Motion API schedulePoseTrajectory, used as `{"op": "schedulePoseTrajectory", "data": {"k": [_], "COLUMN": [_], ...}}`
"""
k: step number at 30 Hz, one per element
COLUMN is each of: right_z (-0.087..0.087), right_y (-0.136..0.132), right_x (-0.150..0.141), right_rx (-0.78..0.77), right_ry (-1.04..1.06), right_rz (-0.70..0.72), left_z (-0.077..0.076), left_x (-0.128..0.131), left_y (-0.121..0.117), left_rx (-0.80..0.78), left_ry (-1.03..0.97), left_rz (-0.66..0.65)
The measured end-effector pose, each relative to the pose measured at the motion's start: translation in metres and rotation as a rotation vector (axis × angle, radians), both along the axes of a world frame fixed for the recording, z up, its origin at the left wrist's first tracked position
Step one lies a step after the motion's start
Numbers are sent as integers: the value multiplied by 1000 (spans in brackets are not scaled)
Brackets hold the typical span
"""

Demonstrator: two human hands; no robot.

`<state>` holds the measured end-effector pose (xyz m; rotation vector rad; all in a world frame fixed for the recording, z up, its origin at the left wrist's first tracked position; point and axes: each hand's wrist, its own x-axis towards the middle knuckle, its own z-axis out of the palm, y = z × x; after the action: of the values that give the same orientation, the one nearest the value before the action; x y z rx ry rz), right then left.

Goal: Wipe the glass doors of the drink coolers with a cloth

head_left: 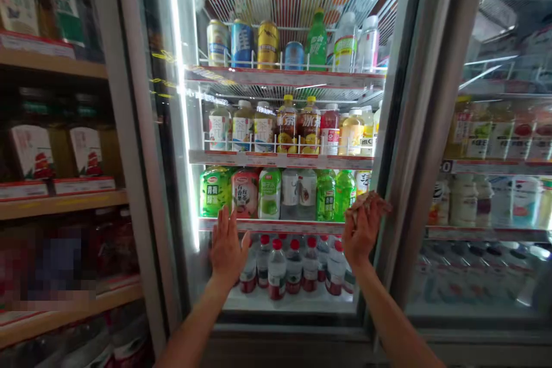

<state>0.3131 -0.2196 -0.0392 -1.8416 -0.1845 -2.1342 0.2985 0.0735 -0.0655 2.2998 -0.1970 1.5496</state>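
A crumpled, soft-looking cloth (370,206) sits bunched in the fingertips of the right hand (360,237), at the smooth glass door (297,306) near its metal edge. The left hand (228,247) spreads its fingers before the glass, rounded bottles (276,270) behind.

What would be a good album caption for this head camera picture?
Bare hands at a lit drinks fridge: left open, right holding a crumpled cloth.

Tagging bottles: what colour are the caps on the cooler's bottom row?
The caps are red; best seen in the head view.
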Motion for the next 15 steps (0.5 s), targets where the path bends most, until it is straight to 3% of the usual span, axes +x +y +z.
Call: {"op": "schedulePoseTrajectory", "data": {"k": [2, 5, 7, 9, 12, 15], "right_z": [-3, -10, -13, -13, -6, 4], "right_y": [26, 70, 73, 54, 22, 28], "right_x": [2, 0, -3, -5, -4, 1], "right_rx": [-94, -377, -493, -419, -143, -128], "right_ry": [42, 174, 236, 215, 81, 32], "right_rz": [65, 158, 163, 112, 38, 77], "left_z": [-2, -1, -1, -1, -2, -2], "left_x": [1, 0, -2, -3, -4, -4], "left_y": [1, 3, 6, 9, 12, 12], "left_rx": [21, 40, 62, 92, 127, 133], "left_ry": [30, 49, 54, 53, 51, 60], "left_rz": [23, 43, 46, 45, 50, 67]}}
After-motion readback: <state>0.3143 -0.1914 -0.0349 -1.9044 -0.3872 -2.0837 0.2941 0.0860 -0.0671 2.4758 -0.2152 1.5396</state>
